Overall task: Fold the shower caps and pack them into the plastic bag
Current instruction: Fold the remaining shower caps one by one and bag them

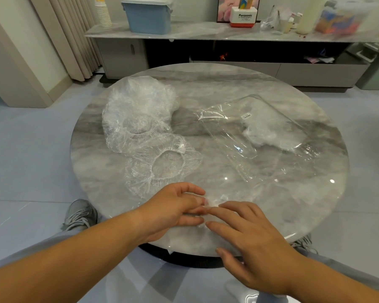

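**Both hands on a cap at the near edge**

Far left, beside the table [271, 204], your grey shoe [81, 213] shows on the floor.

On the left half of the table lies a pile [138, 106] of loose, crumpled clear caps. Just in front of the pile, touching it, one flat cap [162, 167] lies spread out with its elastic ring facing up.

Your left hand [175, 208] is at the near edge, just below that flat cap. Its fingers are bent and their tips reach a small cap [216, 201] that lies bunched between your two hands. The film is too clear to tell whether you pinch it or only touch it.

Your right hand [254, 239] faces the left one. Its fingers are straight and spread, lying on the same small cap and on the table, not gripping. The fingertips of both hands nearly meet.

On the right half of the table, well apart from your hands, lies the bag [228, 132], flat and clear, its mouth towards the pile. A white wad [271, 130] of caps sits inside it, towards the far right end.

Behind the table, a shelf [206, 32] carries a blue bin [148, 16] on the left and a red-and-white box [242, 17] further right.
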A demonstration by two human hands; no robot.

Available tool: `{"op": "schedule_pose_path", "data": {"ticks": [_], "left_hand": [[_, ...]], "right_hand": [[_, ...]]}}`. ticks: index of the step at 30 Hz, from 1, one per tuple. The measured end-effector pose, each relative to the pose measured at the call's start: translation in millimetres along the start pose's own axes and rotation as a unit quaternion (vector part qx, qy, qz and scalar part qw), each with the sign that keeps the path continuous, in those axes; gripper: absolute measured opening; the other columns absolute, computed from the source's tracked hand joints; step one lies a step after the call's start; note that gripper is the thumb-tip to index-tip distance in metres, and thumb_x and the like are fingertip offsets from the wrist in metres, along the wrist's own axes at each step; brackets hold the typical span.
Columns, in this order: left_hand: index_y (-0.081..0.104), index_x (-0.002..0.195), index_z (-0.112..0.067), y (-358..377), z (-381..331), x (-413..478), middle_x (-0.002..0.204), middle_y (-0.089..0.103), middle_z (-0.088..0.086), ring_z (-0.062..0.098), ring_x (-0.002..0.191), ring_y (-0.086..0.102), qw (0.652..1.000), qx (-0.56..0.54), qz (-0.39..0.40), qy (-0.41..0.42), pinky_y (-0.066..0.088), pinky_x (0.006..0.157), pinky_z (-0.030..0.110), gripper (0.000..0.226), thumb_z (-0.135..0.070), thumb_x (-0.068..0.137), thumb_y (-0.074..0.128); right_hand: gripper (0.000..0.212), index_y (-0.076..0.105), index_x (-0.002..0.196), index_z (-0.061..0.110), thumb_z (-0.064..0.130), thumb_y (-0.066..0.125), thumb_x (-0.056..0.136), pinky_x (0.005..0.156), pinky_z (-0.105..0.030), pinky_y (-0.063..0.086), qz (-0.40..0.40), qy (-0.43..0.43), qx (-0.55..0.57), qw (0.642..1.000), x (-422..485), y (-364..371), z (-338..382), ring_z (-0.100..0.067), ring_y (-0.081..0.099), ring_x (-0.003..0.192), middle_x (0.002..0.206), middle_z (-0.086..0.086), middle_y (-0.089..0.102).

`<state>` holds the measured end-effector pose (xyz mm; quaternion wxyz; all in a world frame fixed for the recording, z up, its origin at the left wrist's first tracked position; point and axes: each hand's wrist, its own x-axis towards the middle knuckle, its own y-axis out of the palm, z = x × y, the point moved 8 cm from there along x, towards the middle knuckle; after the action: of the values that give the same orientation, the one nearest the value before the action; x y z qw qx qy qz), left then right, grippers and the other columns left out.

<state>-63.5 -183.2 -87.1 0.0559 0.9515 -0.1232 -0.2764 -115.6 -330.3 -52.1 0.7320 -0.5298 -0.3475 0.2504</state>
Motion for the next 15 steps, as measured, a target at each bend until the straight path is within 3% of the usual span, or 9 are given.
{"op": "schedule_pose_path", "data": {"ticks": [6,9,12,15], "left_hand": [[0.064,0.118,-0.007,0.4,-1.7,0.0,0.113,0.073,0.014,0.025,0.103,0.073,1.000,0.012,-0.002,0.001,0.060,0.087,0.041,0.027,-0.002,0.092,0.068],[0.064,0.114,-0.006,-4.7,-5.3,3.1,0.107,0.072,0.018,0.023,0.092,0.075,0.999,0.044,-0.027,0.012,0.062,0.081,0.038,0.029,-0.002,0.087,0.075],[0.067,0.103,-0.016,-12.8,-20.8,9.9,0.095,0.071,0.006,0.013,0.075,0.069,0.963,0.242,-0.087,0.081,0.060,0.076,0.028,0.029,-0.015,0.080,0.084],[0.066,0.102,-0.026,-5.5,-34.8,16.7,0.097,0.065,-0.008,0.009,0.083,0.065,0.896,0.417,-0.104,0.113,0.056,0.081,0.024,0.036,-0.036,0.074,0.087]], "right_hand": [[0.031,0.068,0.113,0.021,0.040,0.061,0.089,0.100,-0.040,0.041,0.005,0.020,-0.052,0.998,-4.4,5.2,-9.2,-0.023,0.056,0.116,0.120,0.005,0.062],[0.028,0.070,0.108,0.020,0.039,0.061,0.089,0.096,-0.039,0.045,-0.002,0.028,-0.052,0.998,-6.6,7.9,-8.6,-0.023,0.057,0.112,0.114,0.005,0.063],[0.029,0.069,0.109,0.019,0.038,0.062,0.089,0.097,-0.037,0.045,-0.007,0.033,-0.037,0.999,-8.3,9.7,-8.7,-0.023,0.056,0.113,0.115,0.004,0.063],[0.030,0.068,0.114,0.020,0.038,0.061,0.090,0.098,-0.033,0.045,0.000,0.035,-0.014,0.999,-10.7,11.2,-10.8,-0.021,0.054,0.117,0.119,0.005,0.062]]}}
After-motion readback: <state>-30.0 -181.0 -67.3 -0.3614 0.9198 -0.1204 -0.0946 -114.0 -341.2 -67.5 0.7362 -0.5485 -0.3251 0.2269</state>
